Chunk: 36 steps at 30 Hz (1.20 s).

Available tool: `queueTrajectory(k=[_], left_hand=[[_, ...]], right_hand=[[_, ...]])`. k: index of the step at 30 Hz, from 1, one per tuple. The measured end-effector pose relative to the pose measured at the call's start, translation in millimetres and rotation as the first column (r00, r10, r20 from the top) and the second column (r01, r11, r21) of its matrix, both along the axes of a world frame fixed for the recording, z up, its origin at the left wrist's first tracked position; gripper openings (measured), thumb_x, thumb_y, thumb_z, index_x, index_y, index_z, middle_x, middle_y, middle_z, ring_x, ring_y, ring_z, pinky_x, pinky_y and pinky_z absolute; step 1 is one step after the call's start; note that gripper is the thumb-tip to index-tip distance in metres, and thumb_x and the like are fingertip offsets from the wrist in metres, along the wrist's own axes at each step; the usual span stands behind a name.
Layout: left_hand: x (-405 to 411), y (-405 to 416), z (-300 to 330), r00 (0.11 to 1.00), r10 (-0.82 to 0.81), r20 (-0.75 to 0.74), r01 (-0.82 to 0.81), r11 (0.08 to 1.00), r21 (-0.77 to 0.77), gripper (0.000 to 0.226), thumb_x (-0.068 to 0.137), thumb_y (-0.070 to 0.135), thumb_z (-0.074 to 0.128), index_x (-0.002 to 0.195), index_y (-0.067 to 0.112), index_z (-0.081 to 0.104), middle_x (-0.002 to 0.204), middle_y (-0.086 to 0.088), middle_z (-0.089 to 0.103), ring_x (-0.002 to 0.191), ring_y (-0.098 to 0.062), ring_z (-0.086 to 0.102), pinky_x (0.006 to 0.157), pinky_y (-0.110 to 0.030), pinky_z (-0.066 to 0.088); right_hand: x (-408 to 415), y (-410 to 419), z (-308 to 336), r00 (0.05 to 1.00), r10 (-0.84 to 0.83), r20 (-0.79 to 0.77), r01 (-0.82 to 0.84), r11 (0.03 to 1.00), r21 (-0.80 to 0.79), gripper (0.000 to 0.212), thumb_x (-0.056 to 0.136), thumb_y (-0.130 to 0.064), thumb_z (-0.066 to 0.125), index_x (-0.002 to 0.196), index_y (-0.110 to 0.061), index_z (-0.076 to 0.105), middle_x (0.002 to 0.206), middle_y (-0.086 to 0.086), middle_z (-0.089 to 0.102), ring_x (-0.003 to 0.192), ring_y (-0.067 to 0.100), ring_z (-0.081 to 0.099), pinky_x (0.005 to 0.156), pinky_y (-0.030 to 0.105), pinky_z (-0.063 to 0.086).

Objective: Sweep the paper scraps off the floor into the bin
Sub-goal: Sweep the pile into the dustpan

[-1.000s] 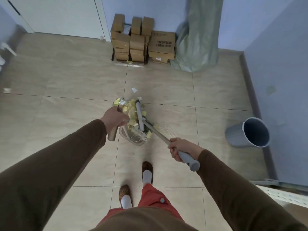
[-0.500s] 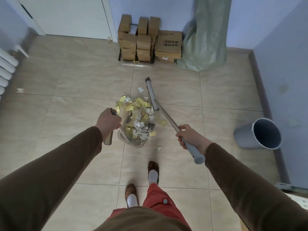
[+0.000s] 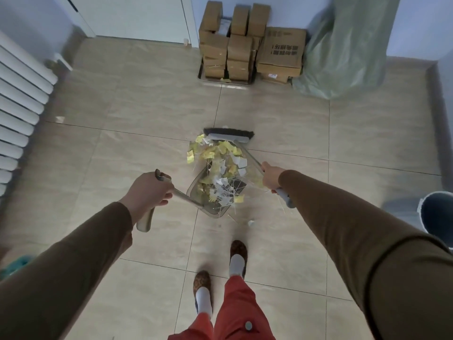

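Note:
A clear dustpan (image 3: pixel 196 192) sits on the tiled floor ahead of my feet, heaped with yellow and white paper scraps (image 3: pixel 221 165). My left hand (image 3: pixel 147 192) grips the dustpan's long handle (image 3: pixel 144 220). My right hand (image 3: pixel 270 176) grips the broom handle (image 3: pixel 284 198). The broom head (image 3: pixel 229 135) lies crosswise on the floor at the far end of the scrap pile. One small white scrap (image 3: pixel 250 222) lies loose on the floor near the pan's rear. The grey bin (image 3: pixel 437 212) lies on its side at the right edge, mouth toward me.
Stacked cardboard boxes (image 3: pixel 245 45) and a green sack (image 3: pixel 343 50) stand against the far wall. A white radiator (image 3: pixel 19 114) runs along the left wall, with a small scrap (image 3: pixel 59 119) near it. My feet (image 3: pixel 220 273) are just behind the dustpan.
The broom head swung from lying along the pile's right side to crosswise at its far end. My right hand moved up and forward. The view shifted left, pushing the bin to the frame edge.

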State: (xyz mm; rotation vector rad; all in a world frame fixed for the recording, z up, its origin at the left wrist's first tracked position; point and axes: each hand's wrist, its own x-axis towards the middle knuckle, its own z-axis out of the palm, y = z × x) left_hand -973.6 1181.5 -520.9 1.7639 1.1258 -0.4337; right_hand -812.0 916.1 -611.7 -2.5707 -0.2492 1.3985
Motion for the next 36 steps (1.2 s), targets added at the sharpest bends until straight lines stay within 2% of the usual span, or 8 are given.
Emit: queueTrajectory(k=[4,10,13,17,21,25,30,36], left_hand=[[2,8,2,0.999,-0.037,0.005,0.037,0.999,0.017,0.009,0.082,0.000,0.057,0.085,0.006,0.063,0.079,-0.013,0.060,0.076,-0.022,0.059,0.087,-0.041,0.058],[-8,10,8,0.994,-0.111,0.001,0.111,0.994,-0.002,0.006,0.082,-0.003,0.058,0.084,-0.001,0.064,0.081,-0.018,0.061,0.076,-0.026,0.060,0.085,-0.040,0.058],[-10,8,7,0.989,-0.146,0.000,0.146,0.989,-0.033,0.008,0.082,-0.006,0.057,0.083,-0.001,0.063,0.081,-0.020,0.059,0.075,-0.027,0.057,0.085,-0.040,0.057],[-10,10,8,0.979,-0.201,-0.041,0.197,0.976,-0.090,0.005,0.085,-0.001,0.060,0.091,-0.001,0.061,0.091,-0.018,0.060,0.076,-0.027,0.064,0.074,-0.040,0.062],[-10,12,10,0.983,-0.060,-0.174,0.012,0.964,-0.265,0.036,0.089,0.020,0.072,0.119,0.004,0.058,0.117,-0.019,0.056,0.091,-0.039,0.073,0.065,-0.044,0.063],[-4,0,7,0.977,-0.121,-0.178,0.069,0.959,-0.275,0.023,0.091,0.019,0.067,0.103,0.001,0.060,0.093,-0.018,0.064,0.069,-0.029,0.069,0.039,-0.023,0.050],[-7,-5,-2,0.994,-0.061,-0.091,0.028,0.945,-0.325,0.003,0.087,0.004,0.055,0.088,0.006,0.053,0.073,-0.012,0.053,0.056,-0.019,0.054,0.051,-0.025,0.056],[-38,-14,2,0.991,-0.132,-0.033,0.117,0.950,-0.290,0.008,0.087,0.002,0.049,0.084,0.009,0.049,0.067,-0.009,0.049,0.044,-0.011,0.040,0.035,-0.018,0.035]], right_hand=[[-23,-61,8,0.982,0.186,0.017,-0.182,0.975,-0.131,0.053,0.090,-0.001,0.040,0.140,-0.018,0.029,0.081,0.013,0.056,0.057,0.022,0.052,0.042,0.027,0.042],[-26,-157,68,0.955,0.293,0.057,-0.271,0.931,-0.245,0.061,0.086,0.001,0.042,0.138,-0.030,0.035,0.086,0.008,0.062,0.071,0.026,0.063,0.054,0.031,0.046],[-35,-196,90,0.981,0.183,0.061,-0.166,0.962,-0.218,0.056,0.085,-0.005,0.045,0.132,-0.035,0.041,0.088,0.006,0.062,0.073,0.027,0.065,0.058,0.033,0.050],[-49,-198,93,0.998,-0.035,0.055,0.042,0.989,-0.142,0.048,0.089,-0.006,0.046,0.129,-0.030,0.041,0.081,0.008,0.060,0.052,0.020,0.054,0.040,0.024,0.042],[-68,-136,46,0.968,-0.245,-0.055,0.246,0.969,0.007,0.044,0.092,-0.003,0.046,0.134,-0.013,0.036,0.088,0.013,0.054,0.061,0.021,0.051,0.048,0.029,0.047],[-120,-61,11,0.898,-0.368,-0.240,0.394,0.917,0.066,0.056,0.095,-0.007,0.041,0.145,-0.023,0.022,0.096,0.013,0.052,0.069,0.021,0.052,0.050,0.031,0.045],[-164,-52,27,0.886,-0.316,-0.339,0.358,0.931,0.068,0.047,0.093,-0.006,0.044,0.135,-0.019,0.028,0.086,0.014,0.053,0.054,0.017,0.048,0.043,0.025,0.044],[-192,-85,70,0.867,-0.378,-0.326,0.432,0.895,0.111,0.048,0.092,-0.008,0.050,0.136,-0.020,0.034,0.079,0.009,0.053,0.052,0.014,0.046,0.045,0.023,0.042]])
